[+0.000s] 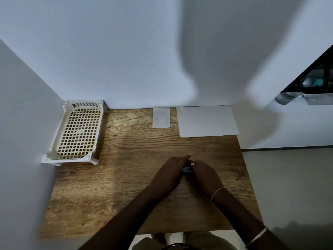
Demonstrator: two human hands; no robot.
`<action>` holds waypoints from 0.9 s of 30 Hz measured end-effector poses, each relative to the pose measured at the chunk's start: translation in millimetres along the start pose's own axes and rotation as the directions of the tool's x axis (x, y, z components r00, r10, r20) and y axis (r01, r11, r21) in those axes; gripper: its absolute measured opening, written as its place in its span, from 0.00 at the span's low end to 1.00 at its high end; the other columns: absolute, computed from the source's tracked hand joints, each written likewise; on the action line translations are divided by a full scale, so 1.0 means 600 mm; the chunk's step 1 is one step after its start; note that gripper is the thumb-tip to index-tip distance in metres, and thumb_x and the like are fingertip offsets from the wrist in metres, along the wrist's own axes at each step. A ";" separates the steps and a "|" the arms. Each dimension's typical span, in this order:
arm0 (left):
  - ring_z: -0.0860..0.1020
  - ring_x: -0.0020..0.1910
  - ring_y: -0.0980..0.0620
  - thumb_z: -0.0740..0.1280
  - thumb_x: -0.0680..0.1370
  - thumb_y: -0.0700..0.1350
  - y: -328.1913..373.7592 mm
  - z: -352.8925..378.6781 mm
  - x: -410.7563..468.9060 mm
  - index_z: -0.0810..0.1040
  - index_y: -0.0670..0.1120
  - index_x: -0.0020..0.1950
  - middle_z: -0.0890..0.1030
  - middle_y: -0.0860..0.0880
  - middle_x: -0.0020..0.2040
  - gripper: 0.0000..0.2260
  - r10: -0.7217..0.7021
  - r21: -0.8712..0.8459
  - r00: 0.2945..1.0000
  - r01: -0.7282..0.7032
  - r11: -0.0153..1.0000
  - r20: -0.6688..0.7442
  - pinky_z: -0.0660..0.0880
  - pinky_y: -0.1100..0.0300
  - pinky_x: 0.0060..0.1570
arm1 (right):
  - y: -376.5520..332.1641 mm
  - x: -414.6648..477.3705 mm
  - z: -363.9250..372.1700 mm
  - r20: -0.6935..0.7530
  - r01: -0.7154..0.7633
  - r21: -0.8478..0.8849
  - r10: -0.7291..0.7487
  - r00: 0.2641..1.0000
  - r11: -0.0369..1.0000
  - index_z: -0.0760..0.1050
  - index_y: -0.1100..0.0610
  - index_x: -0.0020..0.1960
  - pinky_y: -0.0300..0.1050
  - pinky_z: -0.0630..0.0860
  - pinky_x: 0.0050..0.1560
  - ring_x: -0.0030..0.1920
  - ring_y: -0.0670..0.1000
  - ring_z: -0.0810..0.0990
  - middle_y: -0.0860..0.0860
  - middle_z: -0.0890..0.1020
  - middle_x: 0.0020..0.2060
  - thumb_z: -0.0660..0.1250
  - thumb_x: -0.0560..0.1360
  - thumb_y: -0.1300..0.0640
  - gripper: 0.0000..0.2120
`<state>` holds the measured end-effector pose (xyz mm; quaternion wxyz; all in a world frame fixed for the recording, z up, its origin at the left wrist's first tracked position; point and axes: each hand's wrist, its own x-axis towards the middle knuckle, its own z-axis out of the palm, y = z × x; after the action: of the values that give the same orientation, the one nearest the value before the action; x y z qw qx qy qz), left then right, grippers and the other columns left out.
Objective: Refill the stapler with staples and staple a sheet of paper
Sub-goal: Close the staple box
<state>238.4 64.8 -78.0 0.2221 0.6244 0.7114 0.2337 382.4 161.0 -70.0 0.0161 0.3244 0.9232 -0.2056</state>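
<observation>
Left hand (170, 173) and right hand (201, 175) both closed around blue stapler (186, 169), mostly hidden, table (111, 186) centre. Paper (207, 120) at 1 o'clock.

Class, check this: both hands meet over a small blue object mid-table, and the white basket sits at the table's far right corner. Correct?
Not quite. The head view shows the white basket at the far left corner. Both hands, left hand and right hand, do meet over the small blue object.

Basket (77, 130) back-left on the table (111, 186), paper (207, 120) back-right (a card (161, 117) between them).
</observation>
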 end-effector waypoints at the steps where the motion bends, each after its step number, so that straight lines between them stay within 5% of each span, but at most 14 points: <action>1: 0.71 0.67 0.44 0.65 0.80 0.38 0.001 0.001 0.003 0.62 0.45 0.80 0.75 0.43 0.70 0.29 -0.001 0.027 1.000 0.001 1.000 0.025 0.71 0.53 0.62 | 0.004 0.000 0.001 0.014 -0.005 -0.005 0.005 1.000 1.000 0.77 0.53 0.63 0.45 0.76 0.50 0.53 0.52 0.80 0.52 0.82 0.55 0.66 0.79 0.53 0.14; 16: 0.72 0.64 0.43 0.66 0.77 0.36 -0.016 0.013 0.003 0.55 0.49 0.81 0.76 0.42 0.67 0.35 -0.077 0.098 0.993 0.068 0.993 0.085 0.75 0.50 0.54 | 0.027 0.028 0.016 0.122 0.069 0.028 -0.072 0.990 0.997 0.75 0.51 0.65 0.42 0.75 0.52 0.54 0.51 0.79 0.50 0.81 0.56 0.68 0.78 0.52 0.17; 23: 0.74 0.62 0.42 0.66 0.77 0.34 -0.066 -0.037 -0.028 0.58 0.46 0.81 0.76 0.40 0.66 0.34 -0.094 0.088 0.996 0.094 0.992 -0.002 0.75 0.49 0.55 | -0.042 0.078 0.017 0.088 0.152 0.075 -0.158 0.983 0.986 0.78 0.46 0.60 0.36 0.72 0.45 0.48 0.46 0.81 0.47 0.83 0.51 0.68 0.76 0.48 0.13; 27: 0.75 0.61 0.41 0.65 0.77 0.34 -0.115 -0.099 -0.054 0.61 0.44 0.80 0.77 0.39 0.66 0.32 -0.115 0.080 0.991 0.120 0.990 -0.060 0.74 0.48 0.57 | -0.109 0.122 0.014 0.048 0.232 0.150 -0.241 0.969 0.961 0.78 0.46 0.57 0.43 0.79 0.44 0.46 0.48 0.83 0.48 0.85 0.48 0.69 0.73 0.50 0.12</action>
<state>151.9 21.7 -72.0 0.1894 0.5834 0.7621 0.2075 284.2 155.3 -65.7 -0.0016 0.2052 0.9371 -0.2824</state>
